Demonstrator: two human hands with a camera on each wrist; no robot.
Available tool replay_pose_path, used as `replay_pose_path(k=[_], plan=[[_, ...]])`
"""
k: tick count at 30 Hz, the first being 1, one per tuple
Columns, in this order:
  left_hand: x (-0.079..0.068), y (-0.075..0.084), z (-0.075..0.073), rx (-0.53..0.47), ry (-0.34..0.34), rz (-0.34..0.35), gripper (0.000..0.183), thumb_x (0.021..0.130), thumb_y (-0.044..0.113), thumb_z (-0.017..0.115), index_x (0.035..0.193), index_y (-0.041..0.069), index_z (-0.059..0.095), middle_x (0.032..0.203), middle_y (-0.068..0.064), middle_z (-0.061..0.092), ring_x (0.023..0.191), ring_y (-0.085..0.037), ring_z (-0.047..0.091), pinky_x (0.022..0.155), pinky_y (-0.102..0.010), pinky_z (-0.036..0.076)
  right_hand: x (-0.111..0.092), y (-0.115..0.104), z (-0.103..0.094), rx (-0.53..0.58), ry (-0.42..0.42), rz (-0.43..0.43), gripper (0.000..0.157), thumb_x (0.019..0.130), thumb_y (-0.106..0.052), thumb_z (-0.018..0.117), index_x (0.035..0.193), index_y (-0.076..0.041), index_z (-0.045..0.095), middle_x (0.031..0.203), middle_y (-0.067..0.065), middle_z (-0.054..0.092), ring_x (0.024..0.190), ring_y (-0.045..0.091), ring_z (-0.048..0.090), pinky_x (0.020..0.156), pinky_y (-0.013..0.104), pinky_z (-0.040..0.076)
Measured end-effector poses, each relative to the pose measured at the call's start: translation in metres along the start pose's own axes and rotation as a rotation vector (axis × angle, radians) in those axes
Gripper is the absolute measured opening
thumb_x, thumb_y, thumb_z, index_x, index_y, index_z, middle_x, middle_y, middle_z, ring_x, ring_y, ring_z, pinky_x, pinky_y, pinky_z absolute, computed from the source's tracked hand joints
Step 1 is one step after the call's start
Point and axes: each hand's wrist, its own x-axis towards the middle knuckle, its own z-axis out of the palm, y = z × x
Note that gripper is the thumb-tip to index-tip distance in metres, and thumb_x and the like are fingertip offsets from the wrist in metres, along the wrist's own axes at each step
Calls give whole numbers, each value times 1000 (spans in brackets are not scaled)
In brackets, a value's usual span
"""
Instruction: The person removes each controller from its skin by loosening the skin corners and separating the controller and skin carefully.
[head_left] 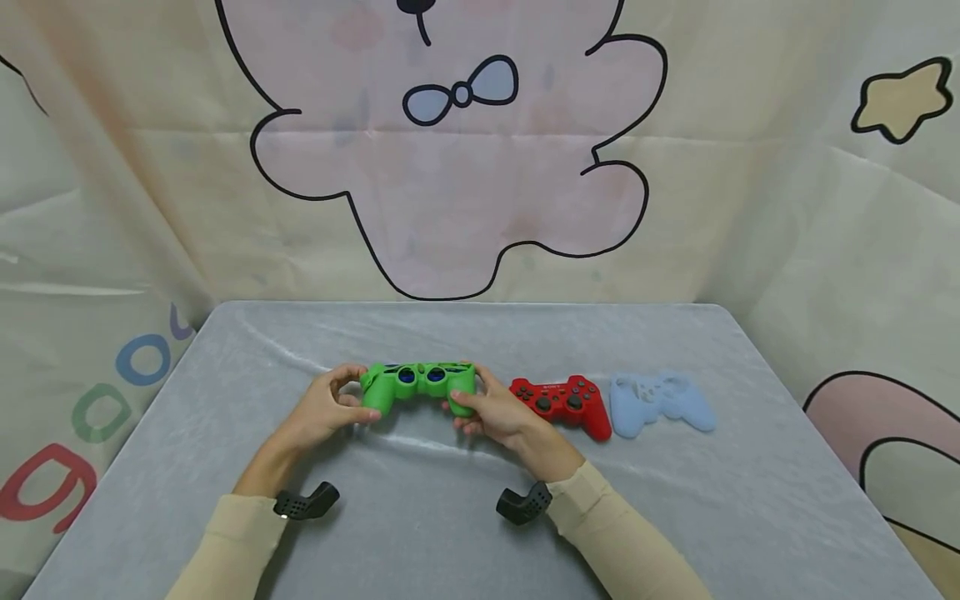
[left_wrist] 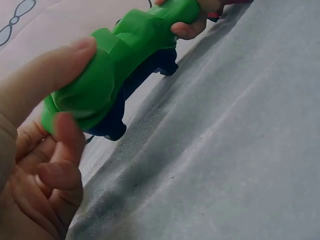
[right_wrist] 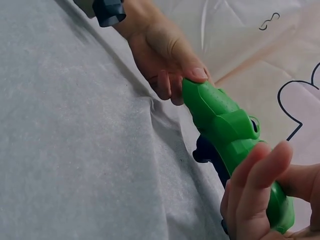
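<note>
A dark blue game controller in a green silicone cover [head_left: 418,381] is held above the table between both hands. The left hand [head_left: 327,406] grips its left handle, thumb on the cover and fingers behind. On the right handle, the right hand [head_left: 498,410] has its thumb across the front and its fingers around the back. The green cover [left_wrist: 137,37] wraps the front in the left wrist view, while the dark blue underside [left_wrist: 141,80] shows bare. From the right wrist, the cover [right_wrist: 220,112] also shows an open loop of its edge near a stick.
A red game controller [head_left: 553,397] lies on the grey cloth-covered table [head_left: 420,517], just right of the right hand. Beside it is a light blue silicone controller cover [head_left: 660,402]. Behind the table hangs a printed curtain [head_left: 465,183]. Each wrist wears a black camera band [head_left: 306,502].
</note>
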Motion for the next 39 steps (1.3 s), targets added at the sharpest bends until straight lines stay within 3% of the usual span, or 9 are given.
replay_pose_path(k=[6, 12, 19, 25, 29, 34, 39], plan=[[-1, 3, 2, 65, 47, 6, 57, 76, 4, 84, 124, -7, 54, 121, -18, 61, 53, -3, 51, 57, -20, 43, 1, 0, -1, 23, 5, -5, 68, 104, -10, 54, 158, -25, 17, 104, 9, 68, 57, 8, 60, 51, 17, 49], [-1, 4, 2, 78, 35, 1, 53, 77, 5, 84, 120, -7, 54, 126, -29, 62, 47, 0, 41, 48, -20, 37, 1, 0, -1, 22, 8, -7, 67, 104, -9, 54, 158, -25, 17, 103, 9, 67, 57, 8, 60, 51, 18, 49], [-1, 5, 2, 83, 36, -10, 53, 79, 7, 84, 121, -4, 54, 124, -26, 64, 45, -2, 40, 45, -22, 38, 1, 0, 0, 34, 6, -5, 68, 104, -10, 54, 159, -26, 16, 101, 7, 68, 57, 7, 60, 51, 17, 49], [0, 8, 0, 114, 31, -17, 71, 83, 9, 82, 145, -1, 48, 134, -27, 55, 58, -3, 54, 53, -23, 46, -1, 0, 1, 54, 9, -6, 64, 104, -11, 54, 155, -23, 17, 99, 6, 68, 57, 7, 61, 51, 16, 49], [-1, 10, -1, 135, 26, 33, 69, 83, 6, 81, 142, -3, 48, 140, -27, 48, 80, -4, 61, 61, -23, 48, -1, -1, 3, 49, 3, 3, 64, 104, -12, 55, 154, -25, 17, 101, 7, 67, 58, 8, 62, 52, 17, 50], [-1, 12, 1, 145, -7, 82, 60, 80, 0, 82, 130, -8, 50, 127, -26, 51, 89, -11, 56, 68, -21, 49, -1, -1, 3, 33, 1, 2, 69, 104, -11, 56, 157, -28, 15, 107, 10, 66, 60, 9, 62, 53, 18, 51], [-2, 14, 4, 200, -15, 63, 54, 78, 2, 85, 122, -6, 55, 93, -13, 53, 78, -12, 51, 62, -22, 43, 0, 1, 2, 3, 5, -2, 70, 104, -12, 56, 158, -30, 16, 114, 15, 66, 61, 9, 63, 53, 19, 51]])
